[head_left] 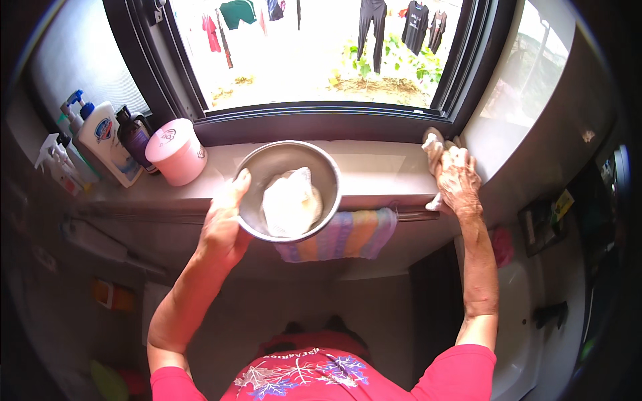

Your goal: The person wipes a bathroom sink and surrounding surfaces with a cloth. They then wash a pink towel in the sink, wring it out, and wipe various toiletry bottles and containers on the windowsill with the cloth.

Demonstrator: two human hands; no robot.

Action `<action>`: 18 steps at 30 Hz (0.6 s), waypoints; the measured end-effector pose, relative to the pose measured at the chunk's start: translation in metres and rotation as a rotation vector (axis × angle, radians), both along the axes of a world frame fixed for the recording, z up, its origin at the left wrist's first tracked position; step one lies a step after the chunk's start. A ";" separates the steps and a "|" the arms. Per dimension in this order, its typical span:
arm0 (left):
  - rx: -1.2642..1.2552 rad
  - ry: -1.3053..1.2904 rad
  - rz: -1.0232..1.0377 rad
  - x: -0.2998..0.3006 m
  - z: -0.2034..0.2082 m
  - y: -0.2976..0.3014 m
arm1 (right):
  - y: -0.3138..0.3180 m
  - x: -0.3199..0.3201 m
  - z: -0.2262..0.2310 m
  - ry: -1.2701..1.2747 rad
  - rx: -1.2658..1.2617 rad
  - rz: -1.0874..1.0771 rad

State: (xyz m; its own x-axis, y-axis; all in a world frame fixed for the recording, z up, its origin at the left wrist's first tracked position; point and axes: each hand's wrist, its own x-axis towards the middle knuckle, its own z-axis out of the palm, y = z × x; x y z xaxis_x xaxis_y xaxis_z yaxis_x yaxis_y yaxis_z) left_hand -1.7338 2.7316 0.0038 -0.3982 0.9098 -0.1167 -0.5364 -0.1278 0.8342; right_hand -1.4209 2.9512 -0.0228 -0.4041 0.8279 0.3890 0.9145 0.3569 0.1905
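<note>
My left hand (227, 220) grips a round steel bowl (331, 184) by its left rim, thumb over the edge. The bowl is tipped toward me above the front edge of the windowsill. Inside it lies a crumpled white cloth (292, 200). At the right corner of the sill, my right hand (459, 179) is closed on a pale rag (434, 148). One end of the rag sticks out below the fingers, over the sill's edge. Small brownish things beside the rag at the window frame are partly hidden by my hand.
A pink round tub (177, 152), a dark bottle (136, 140) and a white pump bottle (109, 144) crowd the sill's left end. Below the sill, a striped towel (358, 234) hangs from a rail (418, 216). A white basin (515, 314) is at right; laundry hangs outside the window.
</note>
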 end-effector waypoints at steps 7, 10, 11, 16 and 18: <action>-0.122 0.083 -0.176 0.056 -0.002 0.081 | -0.032 0.044 0.016 -0.051 -0.051 0.047; -0.136 0.400 -0.111 0.073 -0.021 0.118 | -0.048 0.055 0.029 -0.016 -0.140 0.068; -0.143 0.424 -0.131 0.079 -0.017 0.123 | -0.052 0.057 0.032 0.006 -0.180 0.059; -0.005 1.018 -0.129 0.087 -0.013 0.126 | -0.055 0.069 0.026 0.196 -0.197 0.211; 0.014 1.139 -0.130 0.079 -0.015 0.128 | -0.056 0.065 0.025 0.326 -0.233 0.298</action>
